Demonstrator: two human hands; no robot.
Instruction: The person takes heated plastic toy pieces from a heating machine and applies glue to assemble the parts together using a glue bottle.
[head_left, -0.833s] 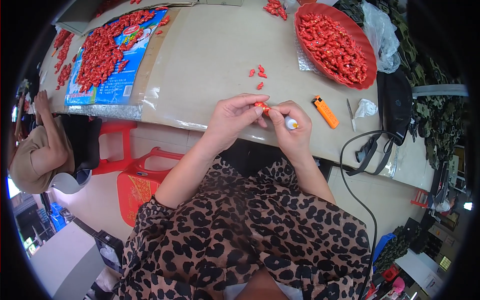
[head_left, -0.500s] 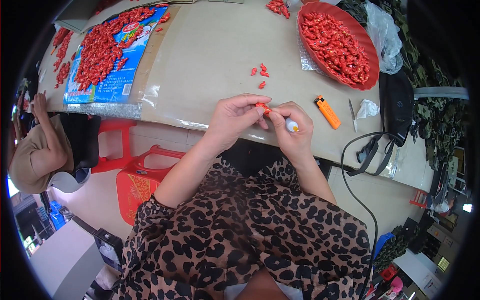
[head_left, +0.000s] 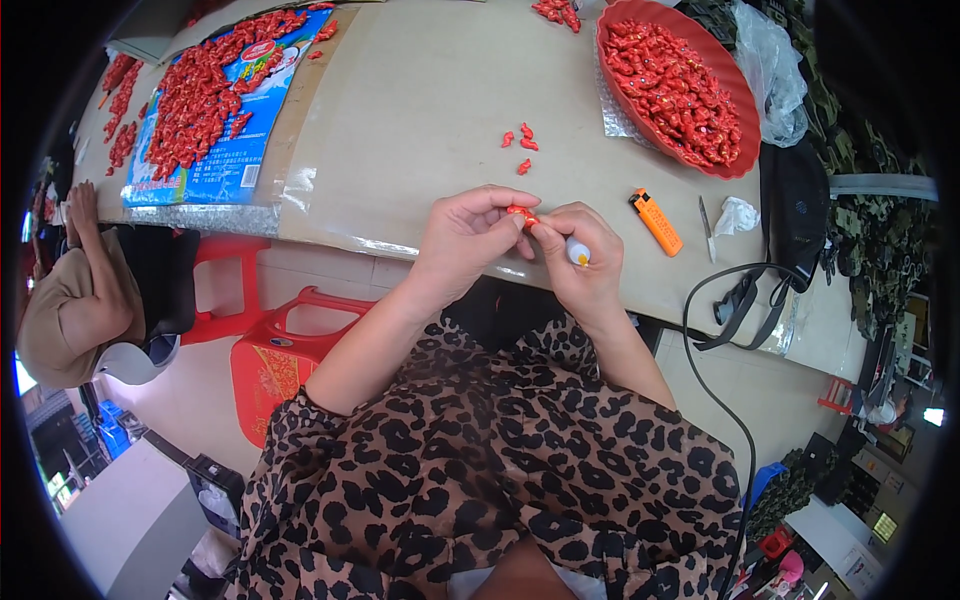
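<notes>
Near the table's front edge, my left hand [head_left: 470, 236] pinches a small red figurine [head_left: 523, 215] between thumb and fingers. Against its right side come the fingertips of my right hand [head_left: 588, 258], which is closed around a small white tube [head_left: 576, 250] with a yellow end. Most of the tube is hidden by the fingers, and I cannot make out its tip at the figurine. Just beyond my hands, several loose red figurines [head_left: 528, 143] lie on the table.
A red scalloped bowl [head_left: 752, 125] full of red figurines stands far right. Nearer are an orange lighter [head_left: 656, 224], a thin blade [head_left: 707, 232], crumpled tissue [head_left: 737, 217] and a black cable [head_left: 700, 365]. Figurines cover a blue sheet [head_left: 212, 190] at left, near another person's arm [head_left: 98, 270].
My right hand and the white tube have shifted slightly left. The figurine stays between my fingertips. At far left, the other person's hand has moved a little.
</notes>
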